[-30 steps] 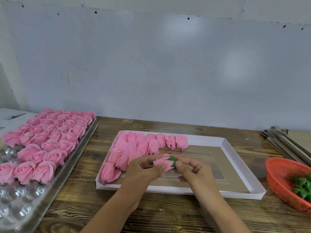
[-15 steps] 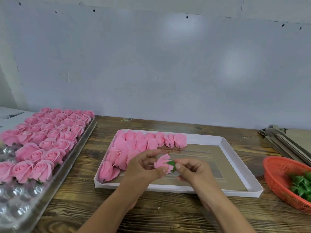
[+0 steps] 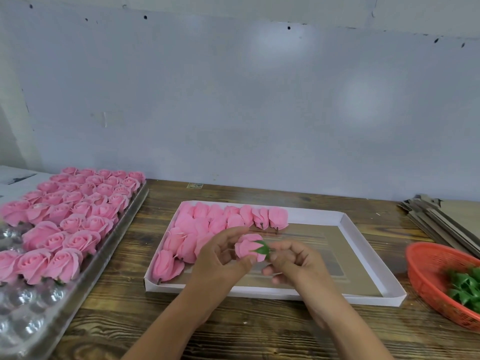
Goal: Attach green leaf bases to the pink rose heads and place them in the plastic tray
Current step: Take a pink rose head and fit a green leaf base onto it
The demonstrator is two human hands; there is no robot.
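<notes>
Left hand (image 3: 220,258) fingers cup rose head (image 3: 248,247) steady; right hand (image 3: 293,263) fingers pinch green leaf base (image 3: 262,247) onto its underside for seating.

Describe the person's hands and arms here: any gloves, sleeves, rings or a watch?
Both hands are bare: no gloves on the left hand or the right hand. Both forearms show bare down to the bottom edge of the picture, with no sleeve in view. No ring, watch or bracelet shows.

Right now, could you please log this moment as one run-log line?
step: fitting leaf base | left hand: holds rose head | right hand: pinches green leaf base | over white box | plastic tray: partly filled
</notes>
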